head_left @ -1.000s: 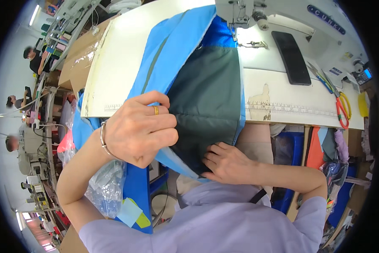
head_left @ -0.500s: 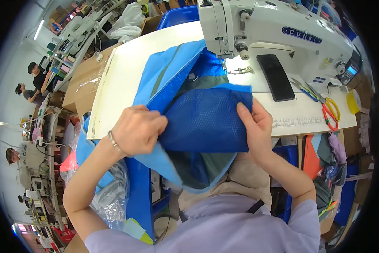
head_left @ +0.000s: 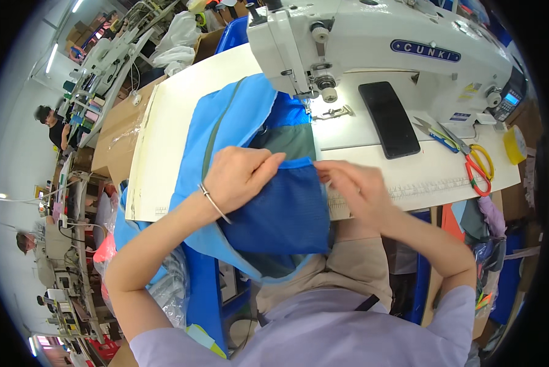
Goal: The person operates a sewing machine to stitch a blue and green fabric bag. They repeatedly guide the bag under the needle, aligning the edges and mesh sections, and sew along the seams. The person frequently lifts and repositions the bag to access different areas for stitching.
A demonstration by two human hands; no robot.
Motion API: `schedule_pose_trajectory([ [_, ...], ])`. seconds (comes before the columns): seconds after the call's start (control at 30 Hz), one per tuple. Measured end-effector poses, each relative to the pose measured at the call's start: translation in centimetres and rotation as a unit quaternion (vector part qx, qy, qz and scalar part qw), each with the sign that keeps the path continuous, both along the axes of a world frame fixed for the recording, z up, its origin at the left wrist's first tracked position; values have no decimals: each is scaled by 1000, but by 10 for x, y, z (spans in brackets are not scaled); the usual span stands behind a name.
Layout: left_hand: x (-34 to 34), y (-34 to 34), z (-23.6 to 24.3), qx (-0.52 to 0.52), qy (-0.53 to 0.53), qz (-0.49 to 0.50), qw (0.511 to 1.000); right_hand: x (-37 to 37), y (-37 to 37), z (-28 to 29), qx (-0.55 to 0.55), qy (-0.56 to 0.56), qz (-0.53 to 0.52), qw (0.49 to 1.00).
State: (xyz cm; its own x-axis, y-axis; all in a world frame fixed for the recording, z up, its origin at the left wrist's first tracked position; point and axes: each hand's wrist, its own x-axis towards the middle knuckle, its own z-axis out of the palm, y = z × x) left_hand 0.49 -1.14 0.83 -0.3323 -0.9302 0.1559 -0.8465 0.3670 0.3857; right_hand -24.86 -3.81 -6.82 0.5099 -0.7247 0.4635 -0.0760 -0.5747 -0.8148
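Note:
My left hand (head_left: pixel 238 177) is closed on the top edge of a dark blue mesh piece (head_left: pixel 274 214). My right hand (head_left: pixel 360 189) has its fingertips pinched at that piece's upper right corner, on a brighter blue band. Beneath and left of the mesh lies light blue fabric (head_left: pixel 210 110) with a zipper-like green strip. Behind the band, dark green lining (head_left: pixel 287 137) and shiny blue fabric reach to the presser foot of a white sewing machine (head_left: pixel 360 46).
A black phone (head_left: pixel 389 119), scissors (head_left: pixel 477 174) and yellow tape (head_left: pixel 514 145) are on the right of the white table (head_left: pixel 155 147). Cardboard (head_left: pixel 118 150) and bagged material stand at left. A person (head_left: pixel 57 131) and another (head_left: pixel 27 241) are at machines further left.
The mesh piece came into view over the green lining. My left hand has since moved right to its top edge; my right hand has shifted leftward to pinch the band's corner.

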Motion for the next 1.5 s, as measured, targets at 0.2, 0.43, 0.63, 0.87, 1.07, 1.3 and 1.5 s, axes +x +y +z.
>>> schedule_pose_trajectory([
  [0.2,60,-64,-28,-137,-142,-88,976,-2,-33,-22,-328,112,85,934],
  [0.43,43,-115,-24,-230,-89,-179,952,12,-57,-30,-371,115,149,909],
  [0.63,22,-86,-36,-141,-126,-105,976,2,-52,-28,-352,127,123,919],
  [0.87,6,-45,-29,-170,-131,43,976,19,-59,-19,-393,77,39,916],
  [1.07,10,-59,-29,-180,-24,-32,983,19,-61,-7,-439,188,130,869],
  [1.3,30,-116,-60,-178,-89,-130,971,18,-51,-24,-417,150,97,891],
  [1.5,17,-110,-56,-182,-97,-96,974,15,-60,-21,-354,134,132,916],
])
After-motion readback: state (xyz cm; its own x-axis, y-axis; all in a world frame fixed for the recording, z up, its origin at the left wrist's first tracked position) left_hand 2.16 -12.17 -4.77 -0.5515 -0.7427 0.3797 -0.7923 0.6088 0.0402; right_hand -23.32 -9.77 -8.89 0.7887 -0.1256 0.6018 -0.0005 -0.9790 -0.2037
